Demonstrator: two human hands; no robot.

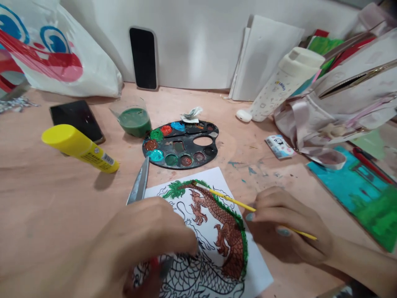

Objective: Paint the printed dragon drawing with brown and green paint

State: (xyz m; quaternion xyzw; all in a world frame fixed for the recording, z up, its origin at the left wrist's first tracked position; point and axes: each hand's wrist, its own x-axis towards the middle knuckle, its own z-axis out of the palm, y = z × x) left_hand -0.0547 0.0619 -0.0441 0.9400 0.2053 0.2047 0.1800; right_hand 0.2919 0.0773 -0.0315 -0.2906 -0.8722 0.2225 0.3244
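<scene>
A line drawing of a dragon point(232, 231), partly painted brown with a green edge, lies on white paper in front of me. Over its left side is my left hand point(149, 231), blurred and closed around what looks like scissors; their pointed metal blade point(139, 182) sticks up past the knuckles, and something red shows below the palm. To the right of the sheet, my right hand point(288, 223) pinches a thin yellow paintbrush point(231, 200). The brush tip is at the brown tail near the top. Just beyond the paper sits a black paint palette point(192, 142) with several colours.
Left of the palette are a cup of green water point(135, 120), a yellow glue stick point(80, 149) and a dark phone-like slab point(77, 120). A phone point(143, 58) leans on the wall. Right are a white bottle point(285, 82), a bag point(347, 91) and a painted picture point(356, 198).
</scene>
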